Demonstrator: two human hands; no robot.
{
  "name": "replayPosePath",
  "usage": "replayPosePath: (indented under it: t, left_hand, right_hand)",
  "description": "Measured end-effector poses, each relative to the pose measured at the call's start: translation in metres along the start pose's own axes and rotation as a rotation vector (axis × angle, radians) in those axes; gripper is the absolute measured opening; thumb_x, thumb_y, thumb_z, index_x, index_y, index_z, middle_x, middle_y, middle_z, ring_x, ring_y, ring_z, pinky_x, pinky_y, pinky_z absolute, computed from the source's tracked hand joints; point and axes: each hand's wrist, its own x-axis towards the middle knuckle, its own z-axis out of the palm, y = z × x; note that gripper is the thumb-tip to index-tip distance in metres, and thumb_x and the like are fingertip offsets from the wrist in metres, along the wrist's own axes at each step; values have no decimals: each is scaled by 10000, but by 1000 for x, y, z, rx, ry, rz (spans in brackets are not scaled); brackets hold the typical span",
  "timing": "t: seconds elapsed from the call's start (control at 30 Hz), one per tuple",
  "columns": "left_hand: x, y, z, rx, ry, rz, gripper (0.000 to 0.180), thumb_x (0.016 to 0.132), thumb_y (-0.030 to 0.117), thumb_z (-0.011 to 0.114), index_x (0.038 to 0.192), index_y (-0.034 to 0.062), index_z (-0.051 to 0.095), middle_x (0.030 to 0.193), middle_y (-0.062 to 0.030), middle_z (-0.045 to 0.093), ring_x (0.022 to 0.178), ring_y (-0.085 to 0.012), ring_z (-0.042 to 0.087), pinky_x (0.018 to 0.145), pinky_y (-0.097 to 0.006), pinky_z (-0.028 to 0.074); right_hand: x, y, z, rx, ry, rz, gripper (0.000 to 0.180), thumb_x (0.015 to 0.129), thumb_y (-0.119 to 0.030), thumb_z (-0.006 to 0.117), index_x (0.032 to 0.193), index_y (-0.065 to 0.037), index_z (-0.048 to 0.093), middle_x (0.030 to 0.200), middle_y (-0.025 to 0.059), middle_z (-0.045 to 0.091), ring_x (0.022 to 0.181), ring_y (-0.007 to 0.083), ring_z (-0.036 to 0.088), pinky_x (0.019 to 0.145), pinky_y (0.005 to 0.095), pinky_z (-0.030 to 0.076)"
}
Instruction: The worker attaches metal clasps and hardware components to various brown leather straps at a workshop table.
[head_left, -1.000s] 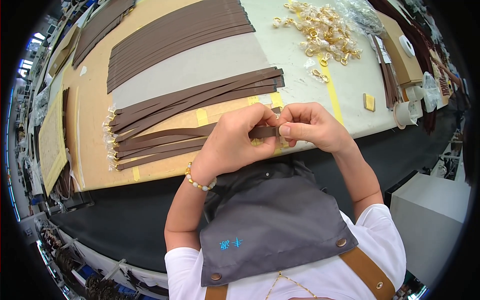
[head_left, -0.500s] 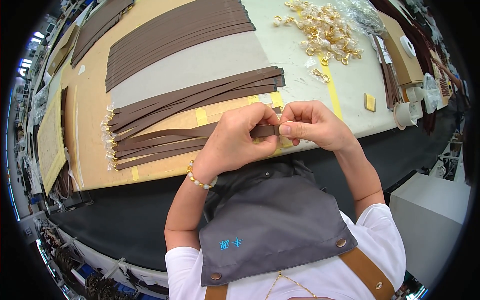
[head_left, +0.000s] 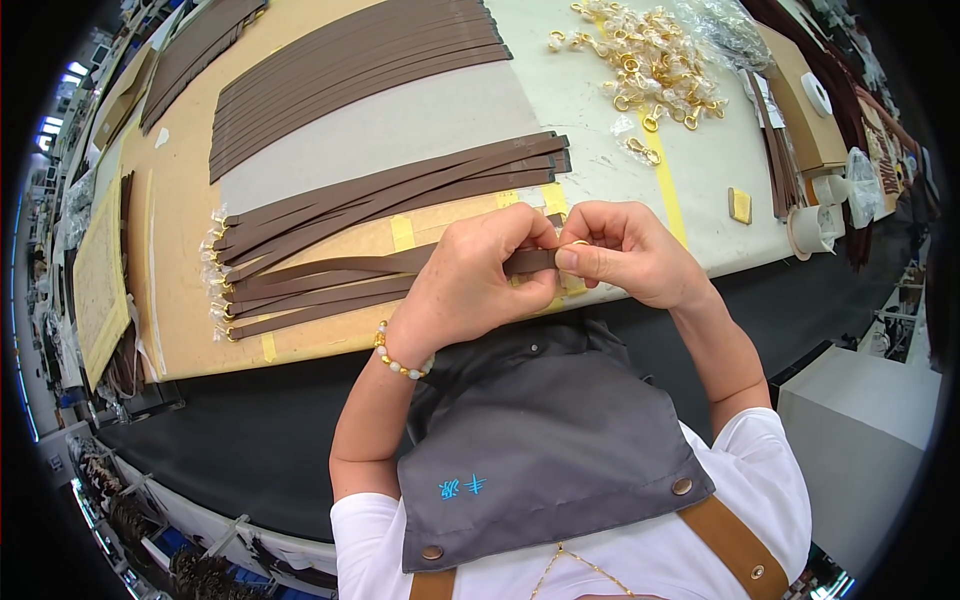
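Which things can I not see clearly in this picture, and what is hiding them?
In the head view:
- Strap: its right end is hidden by the right hand.
- Left hand: its own back hides most of its grip on the strap.
- Hooks: too small, overlapping and wrapped in clear plastic to count.
- Upper-left straps: cut off by the top edge.
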Motion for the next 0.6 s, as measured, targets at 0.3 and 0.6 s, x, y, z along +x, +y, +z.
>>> replayPosePath:
  t: [0.3, 0.6]
  left_hand:
    - [-2, 1, -5, -186, -52, -89, 342, 779, -35, 724, 1086, 21, 582, 802, -1, 556, 708, -62, 526, 630, -217, 455]
    - [-6, -10, -12, -428, -51, -104, 351, 787, -69, 543, 1132, -12, 575, 845, 11, 515, 756, -47, 459, 653, -209, 387]
  right_hand:
    - [2, 5, 9, 34, 18, -28, 78, 949, -86, 686, 924, -37, 630, 827, -50, 581, 734, 16, 510, 649, 208, 418]
    - [7, 7, 19, 172, -46, -64, 168, 982, -140, 695, 871, -31, 630, 803, -38, 587, 747, 28, 536, 652, 219, 442]
